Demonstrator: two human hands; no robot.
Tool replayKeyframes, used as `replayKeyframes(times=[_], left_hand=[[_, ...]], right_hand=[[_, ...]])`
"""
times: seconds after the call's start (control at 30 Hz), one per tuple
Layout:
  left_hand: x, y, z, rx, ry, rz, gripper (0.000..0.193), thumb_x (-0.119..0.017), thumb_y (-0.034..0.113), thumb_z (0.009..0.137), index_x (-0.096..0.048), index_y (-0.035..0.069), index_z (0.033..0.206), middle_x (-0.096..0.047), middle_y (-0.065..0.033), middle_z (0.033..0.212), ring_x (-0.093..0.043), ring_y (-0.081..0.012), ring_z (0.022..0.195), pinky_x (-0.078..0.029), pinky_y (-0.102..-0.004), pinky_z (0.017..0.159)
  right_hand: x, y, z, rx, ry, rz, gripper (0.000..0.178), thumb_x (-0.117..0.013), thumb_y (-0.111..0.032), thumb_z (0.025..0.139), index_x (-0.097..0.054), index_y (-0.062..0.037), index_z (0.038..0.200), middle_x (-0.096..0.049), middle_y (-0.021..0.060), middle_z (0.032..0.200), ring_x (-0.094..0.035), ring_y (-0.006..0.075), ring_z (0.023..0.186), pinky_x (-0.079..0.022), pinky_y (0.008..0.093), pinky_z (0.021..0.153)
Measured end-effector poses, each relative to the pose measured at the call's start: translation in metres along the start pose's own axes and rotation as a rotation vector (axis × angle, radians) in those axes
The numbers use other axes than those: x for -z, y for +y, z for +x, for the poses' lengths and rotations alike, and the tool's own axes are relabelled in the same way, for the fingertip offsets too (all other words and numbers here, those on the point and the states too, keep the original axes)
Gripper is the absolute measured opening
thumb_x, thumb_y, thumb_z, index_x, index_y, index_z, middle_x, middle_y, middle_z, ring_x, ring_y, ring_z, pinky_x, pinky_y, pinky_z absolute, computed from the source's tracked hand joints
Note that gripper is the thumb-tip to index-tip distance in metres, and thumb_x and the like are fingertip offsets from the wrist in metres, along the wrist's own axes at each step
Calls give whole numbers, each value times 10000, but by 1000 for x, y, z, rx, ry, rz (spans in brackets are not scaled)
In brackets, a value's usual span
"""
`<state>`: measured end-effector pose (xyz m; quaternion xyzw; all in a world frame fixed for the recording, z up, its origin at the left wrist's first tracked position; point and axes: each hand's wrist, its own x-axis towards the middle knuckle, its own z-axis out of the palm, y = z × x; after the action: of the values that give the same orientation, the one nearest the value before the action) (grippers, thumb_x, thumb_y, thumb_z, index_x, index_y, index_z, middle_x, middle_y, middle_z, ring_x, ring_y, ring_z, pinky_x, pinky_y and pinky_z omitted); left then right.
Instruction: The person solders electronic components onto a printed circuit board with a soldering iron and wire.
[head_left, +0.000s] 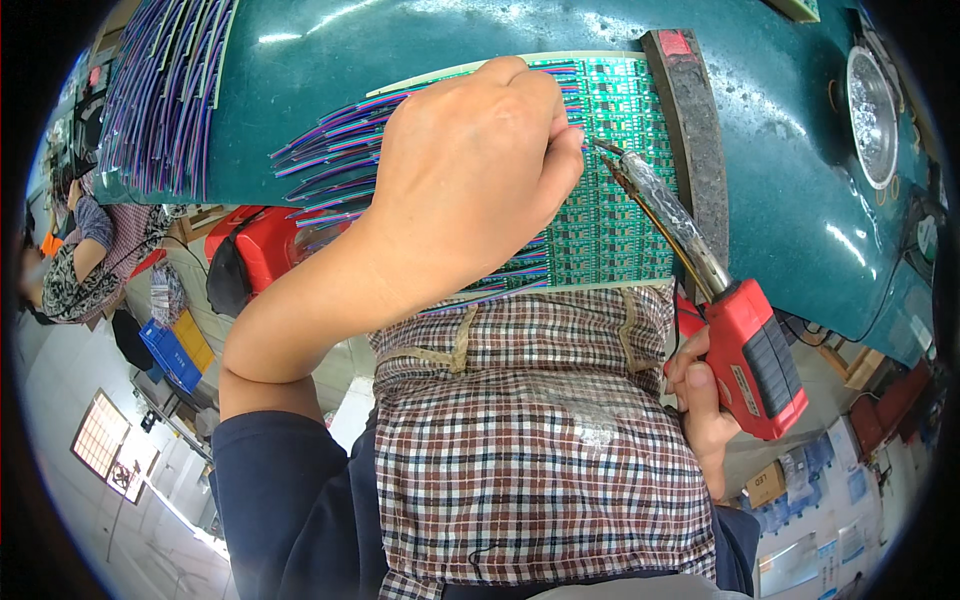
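Observation:
A panel of green circuit boards (625,215) lies near the table's front edge, with rows of thin purple, blue and black wires (335,135) fanning out to its left. My left hand (475,165) is closed in a pinch over the panel; what its fingertips hold is hidden. Gripped in my right hand (700,395) is a red and black soldering gun (750,360). Its metal barrel slants up and left, and the tip sits close to my left thumb, above the boards. A thin feed tube runs along the barrel.
A dark heavy bar (695,150) borders the panel's right side on the green table (790,190). More wired boards (165,100) lie far left. At the right stands a round metal bowl (872,118). Another person (85,240) sits at the left, beyond a red object (265,245).

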<state>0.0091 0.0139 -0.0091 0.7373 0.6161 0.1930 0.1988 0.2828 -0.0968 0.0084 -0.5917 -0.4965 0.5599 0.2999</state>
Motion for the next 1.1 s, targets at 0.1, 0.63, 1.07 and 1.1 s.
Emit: replayKeyframes(times=[0.1,0.63,1.07,1.1], left_hand=[[-1,1,0,-3,-3,20,197,-749,144,862,-607,35,779,-623,-79,758,-647,-220,603,-504,-327,555],[-3,5,1,-18,2,70,183,-743,131,859,-604,30,794,-625,-87,775,-642,-242,629,-510,-353,581],[-4,3,2,-1,6,-47,177,-756,122,809,-604,49,757,-617,-99,759,-637,-302,667,-507,-406,605],[0,4,-4,26,-27,-35,174,-753,121,813,-605,46,761,-618,-103,760,-638,-304,670,-508,-406,607]], right_hand=[[0,0,1,-1,-10,-2,212,-642,-162,941,-575,33,988,-543,63,684,-422,82,520,-377,255,514],[8,-5,14,239,69,101,180,-582,-127,966,-531,36,1022,-525,86,710,-383,81,474,-367,253,469],[79,-7,91,304,771,-77,259,-582,-143,1011,-606,59,1171,-549,49,708,-391,60,474,-368,245,458],[76,-8,88,297,755,-66,259,-582,-143,1011,-606,59,1171,-549,49,708,-391,60,474,-368,245,458]])
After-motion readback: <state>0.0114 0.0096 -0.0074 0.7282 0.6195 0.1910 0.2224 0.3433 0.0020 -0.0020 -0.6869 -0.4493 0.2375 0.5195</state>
